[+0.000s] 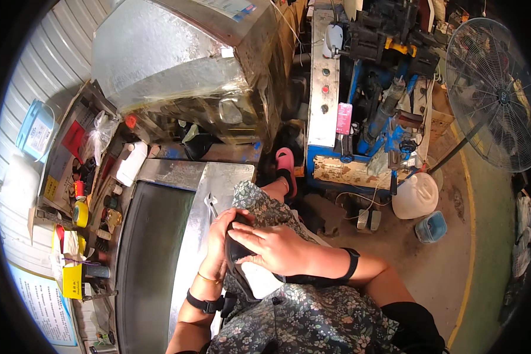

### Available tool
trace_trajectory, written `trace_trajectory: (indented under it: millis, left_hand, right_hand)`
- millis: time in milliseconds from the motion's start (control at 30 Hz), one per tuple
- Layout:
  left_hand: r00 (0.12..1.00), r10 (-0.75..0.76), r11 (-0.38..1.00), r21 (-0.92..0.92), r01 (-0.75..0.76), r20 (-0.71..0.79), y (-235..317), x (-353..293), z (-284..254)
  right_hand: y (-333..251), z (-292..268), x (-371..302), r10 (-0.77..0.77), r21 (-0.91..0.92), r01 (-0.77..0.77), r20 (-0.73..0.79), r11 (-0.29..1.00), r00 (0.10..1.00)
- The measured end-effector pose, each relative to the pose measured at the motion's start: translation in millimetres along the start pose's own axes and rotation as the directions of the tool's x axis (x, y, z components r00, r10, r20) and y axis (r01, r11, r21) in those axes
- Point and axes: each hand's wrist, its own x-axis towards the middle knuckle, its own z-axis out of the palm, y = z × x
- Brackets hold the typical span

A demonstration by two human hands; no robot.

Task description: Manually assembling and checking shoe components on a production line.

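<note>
Above my lap, both hands hold a black shoe [237,251] with a white area [259,281] facing up toward me. My left hand [220,239] is wrapped round its left side near the far end. Across its top lies my right hand [280,245], with the fingers bent over the black part and pressing on it. A metal hand tool [211,205] with a forked head sticks out beside my left fingers. Whether that hand grips the tool or it lies on the metal ledge, I cannot tell. Floral cloth [312,312] covers my lap.
On the left runs a dark conveyor belt [156,248] beside a metal ledge [186,277]. Shelves hold a yellow tape roll [81,214] and a white bottle [131,163]. Ahead stand a metal-hooded machine [165,53] and a blue machine [360,141]. Rightward are a white jug [416,196] and a fan [492,94].
</note>
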Motion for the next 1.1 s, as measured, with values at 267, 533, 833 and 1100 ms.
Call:
trace_trajectory:
  millis: [267, 533, 833, 1100]
  left_hand:
    - [0.650, 0.647, 0.236, 0.706, -0.668, 0.399, 6.3, -42.0, 15.1]
    - [0.853, 0.508, 0.535, 0.735, -0.418, 0.115, 20.6, -12.1, 12.1]
    - [0.977, 0.206, 0.970, 0.141, -0.197, -0.056, -15.8, -41.7, -14.3]
    - [0.973, 0.229, 0.947, 0.235, -0.219, -0.016, -19.6, -33.0, -31.8]
  right_hand:
    - [24.9, 14.3, -31.5, 0.065, 0.232, -0.064, 0.006, 0.971, 0.998]
    - [46.2, 38.1, -79.7, 0.624, 0.449, -0.632, 0.190, 0.632, 0.758]
    - [41.5, 73.6, -70.7, 0.741, 0.710, -0.704, 0.466, 0.012, 0.483]
    - [32.2, 51.7, -37.6, 0.416, -0.202, -0.378, 0.202, 0.903, 0.886]
